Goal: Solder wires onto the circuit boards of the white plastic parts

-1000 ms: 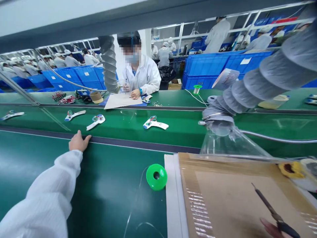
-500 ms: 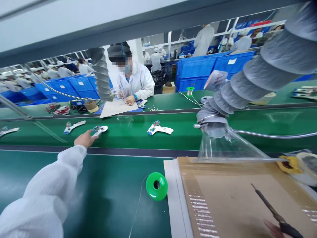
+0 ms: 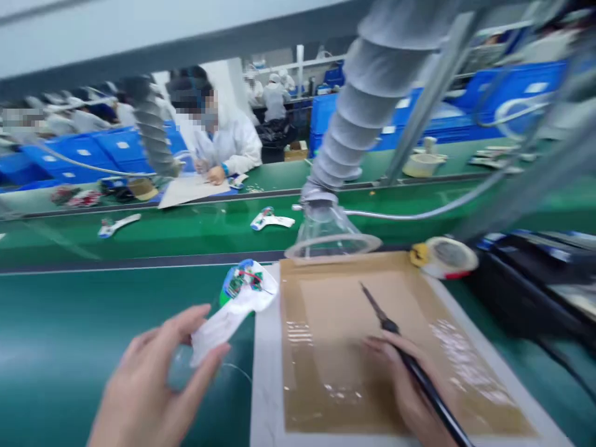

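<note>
My left hand (image 3: 153,385) pinches the handle end of a white plastic part (image 3: 235,304) whose head shows a circuit board with coloured wires. The part hovers over the green bench beside the brown work mat (image 3: 335,347). My right hand (image 3: 405,391) rests on that mat and is closed round a thin black soldering iron (image 3: 405,354), its tip pointing up and away from me. A green solder spool (image 3: 225,293) peeks out behind the held part.
A clear fume funnel (image 3: 328,233) on a grey ribbed hose hangs at the mat's far edge. A tape roll (image 3: 444,257) lies to its right, dark equipment (image 3: 535,279) further right. More white parts (image 3: 272,220) ride the green conveyor. A person in white (image 3: 223,143) works opposite.
My left hand reached to the conveyor, took a white part and brought it back near the mat. The view swung right and down; my right hand with the iron now shows fully.
</note>
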The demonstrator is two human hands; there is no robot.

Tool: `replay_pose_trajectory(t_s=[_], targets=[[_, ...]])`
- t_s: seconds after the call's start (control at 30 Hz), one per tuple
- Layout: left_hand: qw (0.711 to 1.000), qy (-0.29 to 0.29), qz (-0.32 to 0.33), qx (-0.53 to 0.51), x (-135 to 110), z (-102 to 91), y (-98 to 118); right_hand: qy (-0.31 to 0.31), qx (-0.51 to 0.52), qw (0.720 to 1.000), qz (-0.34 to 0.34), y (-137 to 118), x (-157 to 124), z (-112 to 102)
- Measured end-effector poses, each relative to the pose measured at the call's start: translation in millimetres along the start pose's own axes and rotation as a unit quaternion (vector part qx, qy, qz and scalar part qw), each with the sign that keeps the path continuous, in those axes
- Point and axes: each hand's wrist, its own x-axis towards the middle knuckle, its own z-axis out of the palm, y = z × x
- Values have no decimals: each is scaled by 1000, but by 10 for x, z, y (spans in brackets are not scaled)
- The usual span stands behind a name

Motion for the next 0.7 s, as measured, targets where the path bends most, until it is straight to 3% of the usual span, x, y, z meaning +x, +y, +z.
replay_pose_trajectory(t_s=[0.17, 0.27, 0.37, 0.43, 0.53, 0.7], targets=[[995, -9, 97, -29, -321, 867, 809, 12, 49, 995, 85, -219, 81, 103], [990, -24, 133, -28, -492, 1275, 1055, -9, 26, 994, 103, -149, 56, 137], [981, -70, 153, -93, -683, 1504, 1204, -58, 3, 993, 103, -62, 7, 166], [967, -111, 163, -162, -756, 1536, 1269, -85, -8, 991, 101, -24, -5, 158], [942, -149, 204, -222, -675, 1379, 1213, -94, -24, 992, 84, -7, -2, 82], [901, -142, 362, -192, -323, 927, 558, -155, -95, 983, -21, -15, -76, -50]])
